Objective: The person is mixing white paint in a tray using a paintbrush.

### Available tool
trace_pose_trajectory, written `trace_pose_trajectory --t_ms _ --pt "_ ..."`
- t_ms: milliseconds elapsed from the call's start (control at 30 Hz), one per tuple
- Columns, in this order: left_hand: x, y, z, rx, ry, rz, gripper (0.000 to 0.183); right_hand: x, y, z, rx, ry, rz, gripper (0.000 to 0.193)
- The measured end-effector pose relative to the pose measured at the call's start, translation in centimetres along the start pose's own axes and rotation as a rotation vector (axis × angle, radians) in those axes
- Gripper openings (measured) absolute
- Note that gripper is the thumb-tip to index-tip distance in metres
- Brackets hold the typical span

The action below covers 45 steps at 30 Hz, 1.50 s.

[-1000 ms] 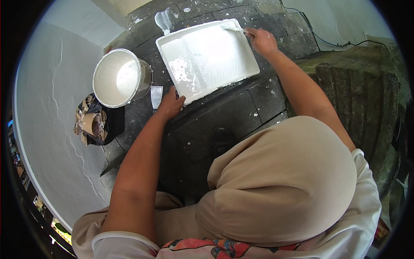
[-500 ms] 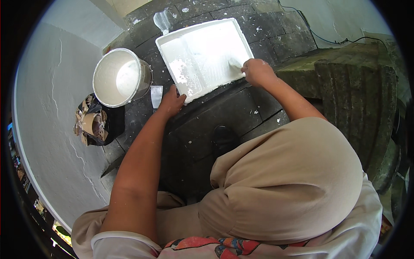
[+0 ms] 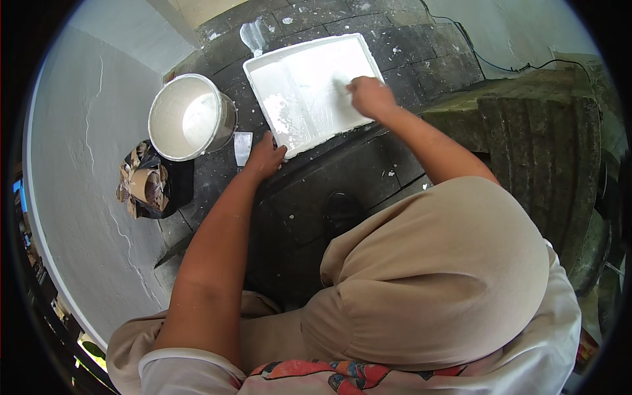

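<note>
A white paint tray with wet white paint in it lies on the dark paving in front of me. My left hand grips its near left corner, thumb at the rim. Over the right half of the tray, my right hand is closed, its fingers pressed together near the paint. Whatever it holds is hidden by the fingers and the glare. A greyish streak shows in the paint beside its fingertips.
A paint-smeared white bucket stands left of the tray, beside a black bag with torn brown cardboard. A white slip lies near my left hand. Behind the tray is a clear plastic piece. Stone steps rise at right.
My right hand has moved left and slightly up, from the tray's right edge to over the paint. My left hand keeps its grip on the corner.
</note>
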<state>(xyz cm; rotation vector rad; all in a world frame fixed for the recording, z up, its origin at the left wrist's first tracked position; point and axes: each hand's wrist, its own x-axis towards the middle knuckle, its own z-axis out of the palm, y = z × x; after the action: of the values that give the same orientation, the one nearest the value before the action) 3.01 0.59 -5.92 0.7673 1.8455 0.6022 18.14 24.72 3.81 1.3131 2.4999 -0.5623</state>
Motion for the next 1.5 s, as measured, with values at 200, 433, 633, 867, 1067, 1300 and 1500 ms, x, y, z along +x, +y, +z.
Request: trace_pose_trajectory --t_ms 200,433,633,867,1067,1300,1500 --pt "0.4 -0.3 0.0 -0.042 -0.027 -0.01 0.043 -3.6 -4.1 1.9 0.196 -0.106 -0.175 0.025" --pt "-0.7 1.5 -0.5 -0.068 -0.024 -0.039 0.044 -1.3 1.5 -2.8 0.23 0.137 -0.026 0.025" --pt "-1.1 2.4 -0.5 -0.019 -0.001 -0.011 0.044 4.3 4.5 -4.8 0.019 0.276 0.106 0.023" --pt "-0.6 0.5 0.0 -0.028 0.02 0.018 0.042 1.1 -3.5 2.5 0.055 0.031 -0.188 0.023" --pt "-0.8 1.1 -0.3 -0.034 -0.009 0.011 0.04 -1.6 -4.0 1.7 0.177 0.081 -0.271 0.025" --pt "0.5 -0.8 0.1 -0.046 0.005 0.022 0.044 0.9 4.0 -2.7 0.012 0.294 -0.038 0.024" --pt "-0.1 0.5 0.1 -0.088 -0.028 0.027 0.044 -1.6 2.2 2.6 0.067 0.117 -0.169 0.023"
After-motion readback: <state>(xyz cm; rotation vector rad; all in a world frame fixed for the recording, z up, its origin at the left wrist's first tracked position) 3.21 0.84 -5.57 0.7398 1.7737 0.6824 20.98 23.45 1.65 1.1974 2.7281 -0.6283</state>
